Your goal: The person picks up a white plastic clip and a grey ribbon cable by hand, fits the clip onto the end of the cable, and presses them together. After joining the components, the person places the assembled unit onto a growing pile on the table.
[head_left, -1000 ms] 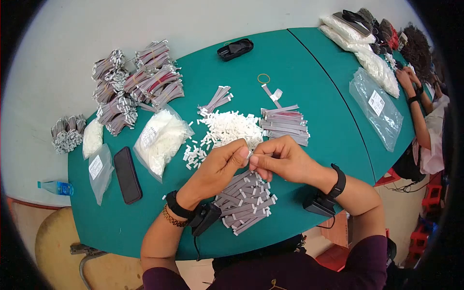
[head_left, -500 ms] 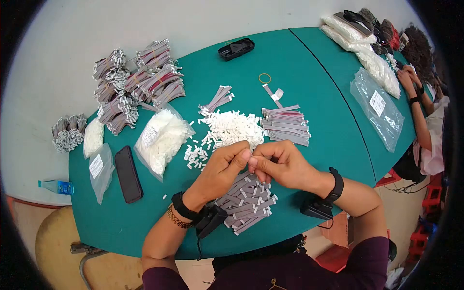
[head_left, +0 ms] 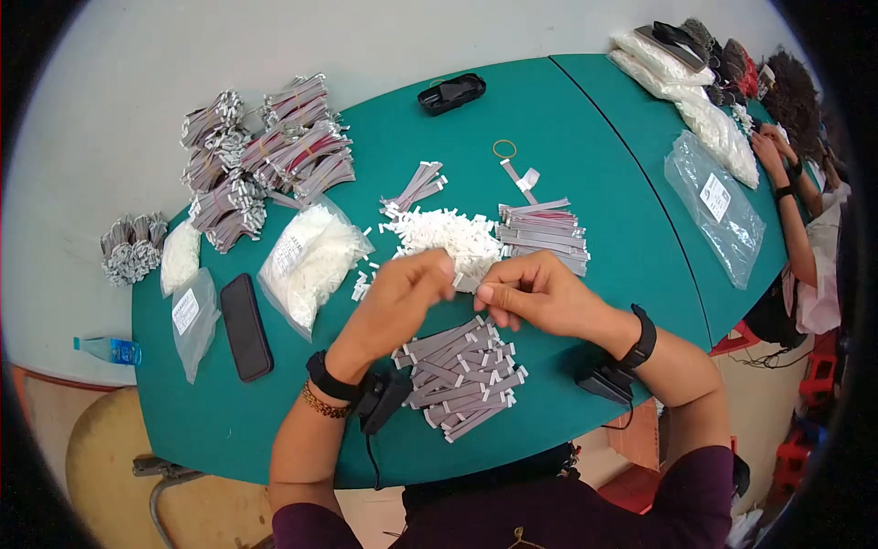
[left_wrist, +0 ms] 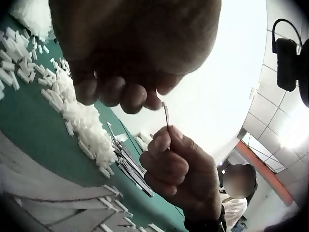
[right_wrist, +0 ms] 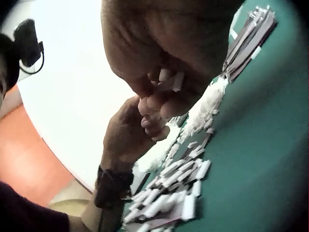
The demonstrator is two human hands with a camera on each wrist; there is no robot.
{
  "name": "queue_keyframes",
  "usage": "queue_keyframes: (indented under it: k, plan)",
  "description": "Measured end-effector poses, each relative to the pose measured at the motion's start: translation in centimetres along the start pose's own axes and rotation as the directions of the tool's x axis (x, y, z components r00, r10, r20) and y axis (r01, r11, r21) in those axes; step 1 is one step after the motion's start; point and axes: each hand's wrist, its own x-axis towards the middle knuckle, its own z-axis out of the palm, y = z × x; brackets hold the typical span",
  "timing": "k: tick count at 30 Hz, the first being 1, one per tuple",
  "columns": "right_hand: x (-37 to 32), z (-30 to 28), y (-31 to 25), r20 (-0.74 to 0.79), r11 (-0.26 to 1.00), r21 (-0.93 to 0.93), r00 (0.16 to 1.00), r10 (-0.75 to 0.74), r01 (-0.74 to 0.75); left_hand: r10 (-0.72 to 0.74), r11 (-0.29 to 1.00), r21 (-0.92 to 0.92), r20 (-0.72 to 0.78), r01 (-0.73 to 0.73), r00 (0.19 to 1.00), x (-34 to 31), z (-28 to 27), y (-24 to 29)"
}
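Note:
My right hand [head_left: 544,297] pinches a short grey strip [head_left: 466,283] between thumb and index finger, and in the left wrist view the strip [left_wrist: 167,117] stands up thin and edge-on. White connector pieces [right_wrist: 177,81] show inside the curled right fingers. Beside the strip's free end, my left hand [head_left: 398,306] has its fingers curled, with nothing plainly visible in them; a small gap shows between the two. White connector pieces [head_left: 439,231] lie heaped just beyond the hands. Below them is a loose pile of grey strips [head_left: 457,375] with white ends.
Bundled strips [head_left: 302,156], a bag of white pieces [head_left: 311,261] and a phone [head_left: 246,328] lie to the left. Stacked strips [head_left: 544,240] sit right of the heap. Farther off are a black pouch [head_left: 451,93] and a clear bag [head_left: 713,210]. Another person's arms [head_left: 791,201] rest at far right.
My left hand has drawn back to the left from the right fingertips, where the two hands met before. The grey strip in my right hand now shows between them.

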Motion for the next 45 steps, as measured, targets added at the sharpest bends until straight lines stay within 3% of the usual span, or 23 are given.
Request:
queue_keyframes:
  k: [5,8,12,15,18,24,28,30,35,45]
  plan:
    - [-0.4,1.6,0.2,0.033,0.880,-0.364,0.948,-0.315,0.305,0.004,0.994,-0.100,-0.295,-0.035,0.955,0.2,-1.6,0.8]
    - [-1.2,2.9,-0.8,0.189,0.682,-0.632,0.927,-0.323,0.367,-0.010,0.990,-0.139,-0.325,-0.038,0.946,0.3,-1.7,1.0]
    - [-1.3,3.5,-0.2,0.195,0.628,-0.627,0.874,-0.446,0.460,0.004,0.989,-0.136,-0.323,-0.051,0.946,0.3,-1.8,1.0]
    - [-1.1,3.0,0.0,0.108,0.737,-0.545,0.905,-0.411,0.400,0.017,0.979,-0.190,-0.296,-0.076,0.955,0.3,-1.6,0.8]
    - [-0.8,2.1,-0.1,0.098,0.703,-0.622,0.925,-0.367,0.345,0.023,0.981,-0.179,-0.259,-0.071,0.966,0.2,-1.7,0.6]
    - [0.0,3.0,0.4,0.325,0.450,-0.675,0.783,-0.530,0.584,0.004,0.985,-0.166,-0.296,-0.055,0.955,0.3,-2.3,1.3]
    - [-0.4,2.7,0.8,0.400,0.516,-0.655,0.833,-0.383,0.552,0.002,0.998,-0.057,-0.163,-0.011,0.987,0.4,-3.1,0.3]
    - [-0.5,2.5,0.7,0.414,0.520,-0.652,0.834,-0.366,0.552,0.038,0.998,0.048,-0.115,-0.033,0.993,0.6,-3.1,-0.3]
    - [-0.8,2.7,0.7,0.400,0.511,-0.634,0.812,-0.426,0.581,-0.110,0.965,0.227,-0.087,0.128,0.990,-0.7,-2.2,-0.1]
    - [-1.5,3.0,0.1,0.419,0.479,-0.717,0.862,-0.285,0.506,0.173,0.845,0.532,-0.163,-0.061,0.971,-0.5,0.4,-1.4]
